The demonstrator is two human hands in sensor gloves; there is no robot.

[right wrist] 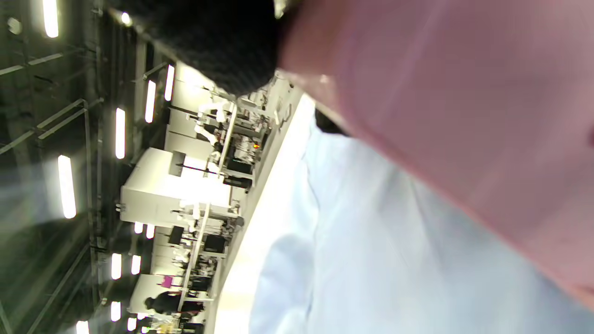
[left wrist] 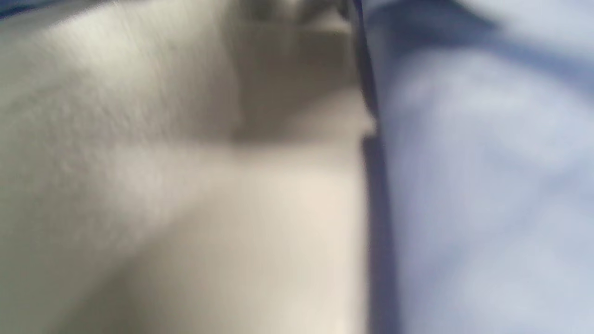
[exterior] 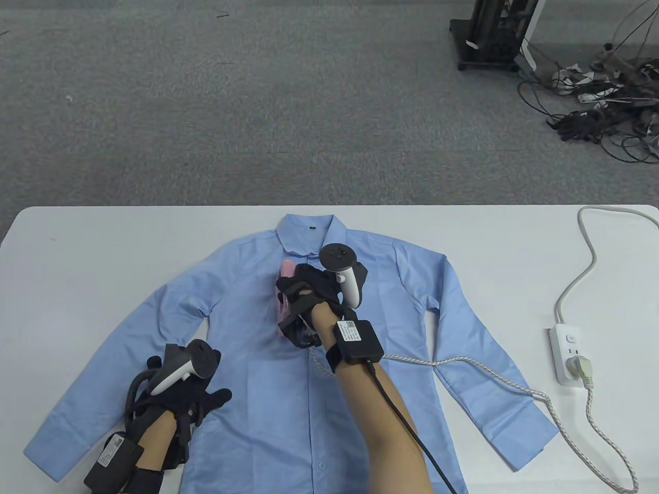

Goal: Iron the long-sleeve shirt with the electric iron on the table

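Small dark collar label (exterior: 312,227) unreadable, white wrist-pack sticker (exterior: 349,331) illegible

We're seeing the shirt (exterior: 329,411) as light blue woven cloth, matt. The iron (exterior: 284,298) is looking like smooth pink plastic. The table (exterior: 103,247) top is showing matt white; the power strip (exterior: 569,355) glossy white plastic, the iron's cord (exterior: 515,383) braided fabric.
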